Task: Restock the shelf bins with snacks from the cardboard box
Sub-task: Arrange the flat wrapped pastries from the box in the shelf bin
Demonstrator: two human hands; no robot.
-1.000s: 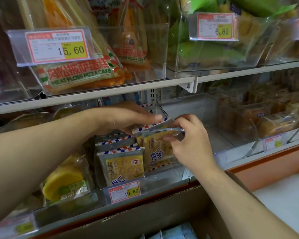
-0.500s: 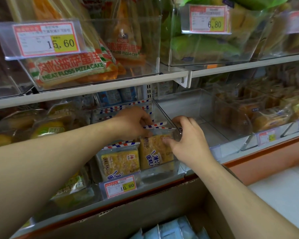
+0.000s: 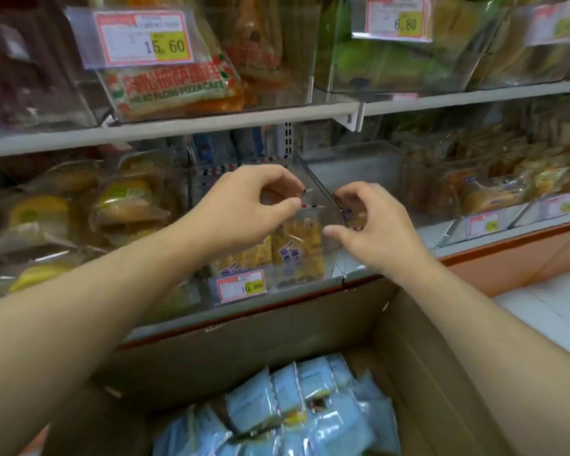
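A clear shelf bin (image 3: 313,284) with a 10.80 price tag (image 3: 241,286) holds yellow snack packets with red-and-blue striped top edges. The front right packet (image 3: 298,248) stands upright in it. My left hand (image 3: 244,205) reaches in from the left and pinches the striped top edges of the packets between thumb and forefinger. My right hand (image 3: 366,225) hovers just right of that packet, by the bin's clear side wall, with loosely curled fingers that hold nothing. Below, the open cardboard box (image 3: 244,340) holds several light-blue snack packets (image 3: 293,406).
A clear bin (image 3: 359,159) with nothing visible in it stands right of the yellow packets. Bins of wrapped cakes fill the shelf to the left (image 3: 119,205) and right (image 3: 494,189). The upper shelf (image 3: 211,121) carries pizza cake bags (image 3: 175,87) and green packs (image 3: 392,64).
My right hand has let go of the yellow packet and drawn back to the right; the packet now stands in the bin. The view has tilted down and shows more of the box.
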